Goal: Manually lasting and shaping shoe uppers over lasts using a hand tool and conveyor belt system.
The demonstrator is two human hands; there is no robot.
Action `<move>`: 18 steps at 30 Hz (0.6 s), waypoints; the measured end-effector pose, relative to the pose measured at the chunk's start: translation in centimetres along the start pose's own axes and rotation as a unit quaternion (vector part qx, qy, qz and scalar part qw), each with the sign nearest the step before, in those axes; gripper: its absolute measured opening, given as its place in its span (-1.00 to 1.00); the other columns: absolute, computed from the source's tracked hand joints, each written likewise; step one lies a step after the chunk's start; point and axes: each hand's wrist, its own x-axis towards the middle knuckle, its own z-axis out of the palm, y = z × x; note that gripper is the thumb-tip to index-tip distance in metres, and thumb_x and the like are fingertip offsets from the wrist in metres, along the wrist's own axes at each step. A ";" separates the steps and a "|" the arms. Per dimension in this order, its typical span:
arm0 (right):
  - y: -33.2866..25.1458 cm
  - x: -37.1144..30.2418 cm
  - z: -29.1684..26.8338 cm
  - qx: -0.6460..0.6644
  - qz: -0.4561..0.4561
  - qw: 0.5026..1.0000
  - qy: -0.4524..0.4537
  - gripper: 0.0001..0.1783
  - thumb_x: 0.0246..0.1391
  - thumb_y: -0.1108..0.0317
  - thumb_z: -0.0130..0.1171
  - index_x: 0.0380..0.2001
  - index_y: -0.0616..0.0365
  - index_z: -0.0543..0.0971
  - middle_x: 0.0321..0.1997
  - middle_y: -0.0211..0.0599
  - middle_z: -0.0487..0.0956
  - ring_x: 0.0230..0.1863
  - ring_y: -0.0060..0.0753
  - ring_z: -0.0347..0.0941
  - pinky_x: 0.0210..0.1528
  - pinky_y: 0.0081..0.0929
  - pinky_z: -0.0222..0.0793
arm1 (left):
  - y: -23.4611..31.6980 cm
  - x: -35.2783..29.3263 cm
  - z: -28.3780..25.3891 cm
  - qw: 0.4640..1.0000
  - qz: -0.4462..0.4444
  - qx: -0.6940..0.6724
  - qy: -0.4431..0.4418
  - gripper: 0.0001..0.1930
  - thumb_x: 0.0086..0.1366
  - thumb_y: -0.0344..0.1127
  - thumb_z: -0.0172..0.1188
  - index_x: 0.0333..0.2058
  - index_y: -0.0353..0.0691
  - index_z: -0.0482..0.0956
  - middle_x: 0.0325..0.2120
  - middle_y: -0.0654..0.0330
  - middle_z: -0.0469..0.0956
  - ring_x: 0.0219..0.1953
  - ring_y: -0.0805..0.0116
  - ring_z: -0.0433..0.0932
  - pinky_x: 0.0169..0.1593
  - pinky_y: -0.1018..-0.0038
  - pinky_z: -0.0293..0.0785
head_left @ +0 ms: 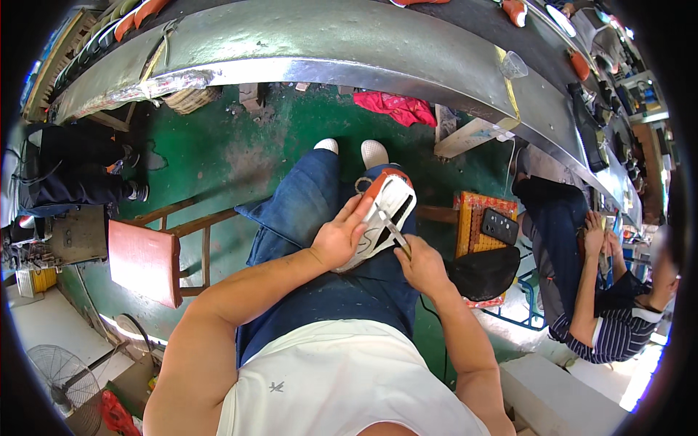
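A shoe (399, 195) with an orange-red toe rests on my lap, its white underside turned up. Dark openings show in that underside. My left hand (340, 240) is closed around the near left side of the shoe, fingers pointing toward the toe. In my right hand (424, 266), a knife-like tool (393, 229) with a narrow metallic blade is gripped by its short handle. Its blade lies across the shoe's underside, close to my left fingertips. Blue denim cloth (291, 200) covers my legs under the shoe.
A metal-edged workbench (291, 71) curves across the far side. At left stands a stool (143, 261). To the right, a beaded seat (472, 232) carries a phone (499, 227) and a black pouch-like item (486, 273). Beyond it sits another person (607, 320). A fan (64, 389) stands lower left.
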 end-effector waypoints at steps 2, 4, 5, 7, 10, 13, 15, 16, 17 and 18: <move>0.9 0.0 -1.3 0.035 0.026 0.997 -0.058 -0.68 0.24 0.21 0.21 -0.11 0.25 0.52 -0.23 0.01 0.64 -0.19 0.09 0.62 -0.16 -0.11 0.53 | 1.1 0.5 -1.1 0.992 0.015 0.068 -0.103 -0.42 0.46 -0.28 0.01 0.43 0.01 0.19 0.34 -0.23 0.22 -0.01 -0.28 0.58 0.01 0.11 0.62; -0.4 1.3 -4.4 0.219 0.201 0.925 -0.238 -0.71 0.28 0.21 0.18 -0.22 0.28 0.54 -0.37 0.05 0.63 -0.25 0.20 0.59 -0.16 -0.16 0.52 | 0.2 0.6 -1.2 0.991 0.019 0.075 -0.107 -0.41 0.47 -0.22 0.00 0.44 0.09 0.16 0.34 -0.27 0.21 -0.11 -0.26 0.62 -0.07 0.12 0.65; -0.3 1.8 -5.8 0.248 0.215 0.903 -0.277 -0.70 0.29 0.21 0.17 -0.20 0.29 0.53 -0.35 0.08 0.61 -0.22 0.33 0.55 -0.13 -0.08 0.48 | -0.2 0.9 -1.2 0.991 0.024 0.080 -0.108 -0.40 0.49 -0.16 -0.01 0.46 0.16 0.12 0.33 -0.32 0.20 -0.20 -0.24 0.66 -0.14 0.13 0.67; -0.4 1.6 -5.8 0.150 0.116 0.967 -0.170 -0.69 0.31 0.20 0.14 -0.18 0.28 0.52 -0.36 0.09 0.60 -0.21 0.34 0.54 -0.13 -0.06 0.47 | -0.3 1.1 -1.4 0.987 0.011 0.092 -0.129 -0.39 0.49 -0.15 -0.01 0.46 0.17 0.10 0.33 -0.34 0.20 -0.21 -0.23 0.67 -0.14 0.14 0.68; -1.4 3.2 -3.8 0.181 -0.004 0.983 0.040 -0.65 0.38 0.15 0.01 -0.10 0.28 0.49 -0.32 0.16 0.61 -0.18 0.32 0.55 -0.12 0.00 0.46 | 0.8 1.6 -1.8 0.975 -0.004 0.125 -0.182 -0.39 0.49 -0.12 -0.02 0.47 0.19 0.08 0.33 -0.37 0.18 -0.22 -0.23 0.67 -0.13 0.12 0.68; 0.6 4.7 -1.1 0.024 0.012 0.998 -0.058 -0.61 0.39 0.10 -0.01 -0.13 0.29 0.48 -0.31 0.17 0.61 -0.20 0.31 0.56 -0.13 0.07 0.45 | 3.7 3.4 -3.6 0.947 -0.029 0.175 -0.267 -0.37 0.49 -0.10 -0.02 0.47 0.14 0.07 0.36 -0.36 0.14 -0.16 -0.24 0.67 -0.05 0.13 0.65; 0.8 4.8 -1.1 0.007 -0.003 0.998 -0.057 -0.58 0.39 0.05 -0.02 -0.17 0.29 0.47 -0.31 0.16 0.61 -0.24 0.31 0.56 -0.16 0.10 0.45 | 3.0 2.8 -3.5 0.925 -0.058 0.207 -0.314 -0.36 0.49 -0.10 -0.01 0.48 0.07 0.06 0.38 -0.35 0.11 -0.11 -0.25 0.66 0.01 0.15 0.63; 0.8 4.5 -1.0 0.015 -0.016 0.998 -0.053 -0.58 0.39 0.06 -0.02 -0.16 0.29 0.47 -0.32 0.17 0.61 -0.25 0.30 0.56 -0.18 0.09 0.45 | 0.6 0.4 -2.5 0.974 -0.030 0.114 -0.192 -0.35 0.49 -0.10 -0.01 0.47 -0.03 0.05 0.38 -0.32 0.14 -0.04 -0.24 0.64 0.08 0.18 0.59; 0.9 4.3 -0.8 0.023 -0.021 0.998 -0.047 -0.58 0.39 0.06 -0.02 -0.15 0.29 0.47 -0.32 0.17 0.61 -0.26 0.30 0.56 -0.20 0.08 0.45 | -0.8 -1.5 -1.6 0.997 0.004 0.015 -0.071 -0.33 0.49 -0.10 -0.01 0.47 -0.13 0.04 0.37 -0.30 0.17 0.02 -0.23 0.62 0.14 0.21 0.55; 0.7 4.3 -1.2 0.024 -0.017 0.999 -0.045 -0.58 0.39 0.06 -0.02 -0.15 0.29 0.47 -0.32 0.17 0.61 -0.26 0.30 0.56 -0.20 0.08 0.45 | -0.6 -2.8 -0.9 0.977 -0.196 -0.061 -0.052 -0.31 0.47 -0.13 0.04 0.44 -0.30 0.06 0.32 -0.25 0.30 0.16 -0.16 0.54 0.25 0.25 0.43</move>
